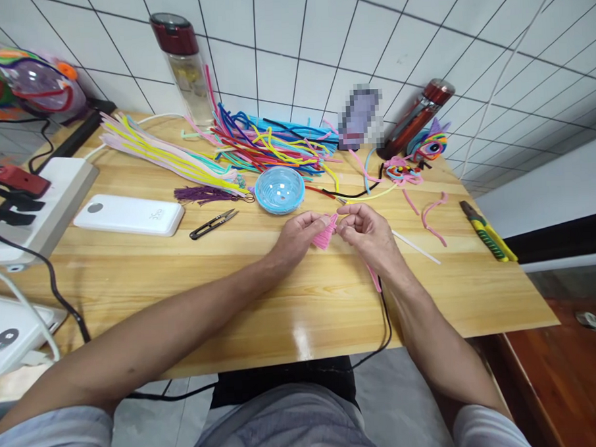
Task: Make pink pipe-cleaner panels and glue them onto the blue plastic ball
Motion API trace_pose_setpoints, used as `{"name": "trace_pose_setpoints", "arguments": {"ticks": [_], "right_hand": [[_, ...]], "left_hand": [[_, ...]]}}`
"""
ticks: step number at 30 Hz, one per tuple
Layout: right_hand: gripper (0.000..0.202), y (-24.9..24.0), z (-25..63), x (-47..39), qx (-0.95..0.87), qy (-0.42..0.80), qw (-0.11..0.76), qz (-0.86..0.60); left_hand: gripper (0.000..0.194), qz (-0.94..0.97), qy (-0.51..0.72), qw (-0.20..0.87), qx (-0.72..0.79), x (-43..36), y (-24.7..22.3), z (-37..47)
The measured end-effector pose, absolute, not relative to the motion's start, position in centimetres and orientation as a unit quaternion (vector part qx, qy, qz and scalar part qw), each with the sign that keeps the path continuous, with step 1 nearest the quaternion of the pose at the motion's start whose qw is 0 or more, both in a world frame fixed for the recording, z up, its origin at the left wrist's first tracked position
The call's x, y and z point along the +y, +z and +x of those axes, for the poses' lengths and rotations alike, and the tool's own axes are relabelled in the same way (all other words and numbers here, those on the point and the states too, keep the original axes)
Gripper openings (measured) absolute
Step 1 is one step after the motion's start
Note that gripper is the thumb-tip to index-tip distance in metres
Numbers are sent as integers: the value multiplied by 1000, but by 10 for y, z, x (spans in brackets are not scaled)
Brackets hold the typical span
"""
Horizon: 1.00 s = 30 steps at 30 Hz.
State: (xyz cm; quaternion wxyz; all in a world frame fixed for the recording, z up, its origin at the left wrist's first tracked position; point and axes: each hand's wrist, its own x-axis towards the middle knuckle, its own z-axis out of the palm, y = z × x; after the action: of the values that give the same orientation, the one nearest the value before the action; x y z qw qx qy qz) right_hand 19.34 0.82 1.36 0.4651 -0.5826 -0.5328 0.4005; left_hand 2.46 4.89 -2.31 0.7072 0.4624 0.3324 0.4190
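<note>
Near the middle of the wooden table, my left hand (299, 242) pinches a small pink triangle of coiled pipe cleaner (324, 238) between thumb and fingers. My right hand (366, 232) is closed at the triangle's right side, thumb and index finger pressed together near its edge. A loose pink pipe cleaner length (373, 277) hangs below the right palm. Whether it joins the triangle is hidden by the hand. Just beyond my hands stands a clear blue bowl (279, 190). Black thread snips (213, 224) lie to the left.
Behind the bowl lies a heap of coloured pipe cleaners (269, 142). A glass bottle (185, 70) and a red flask (414, 119) stand by the tiled wall. White power banks (128, 215) and a power strip (60, 201) occupy the left. Pliers (487, 232) lie at right, and a black cable (387, 318) crosses the front edge.
</note>
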Motion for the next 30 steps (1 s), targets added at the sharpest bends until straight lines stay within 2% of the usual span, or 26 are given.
{"name": "trace_pose_setpoints", "arguments": {"ticks": [7,17,30], "right_hand": [[37,12,195,9,-538,399,465,-579],[38,16,193,7,-529,396,468,-587],[37,16,193,7,-533,386,473,-585]], "left_hand": [[48,458,416,714,327,49,-22,26],[38,443,433,720,312,50,-32,27],[39,461,426,713,313,49,-28,26]]}}
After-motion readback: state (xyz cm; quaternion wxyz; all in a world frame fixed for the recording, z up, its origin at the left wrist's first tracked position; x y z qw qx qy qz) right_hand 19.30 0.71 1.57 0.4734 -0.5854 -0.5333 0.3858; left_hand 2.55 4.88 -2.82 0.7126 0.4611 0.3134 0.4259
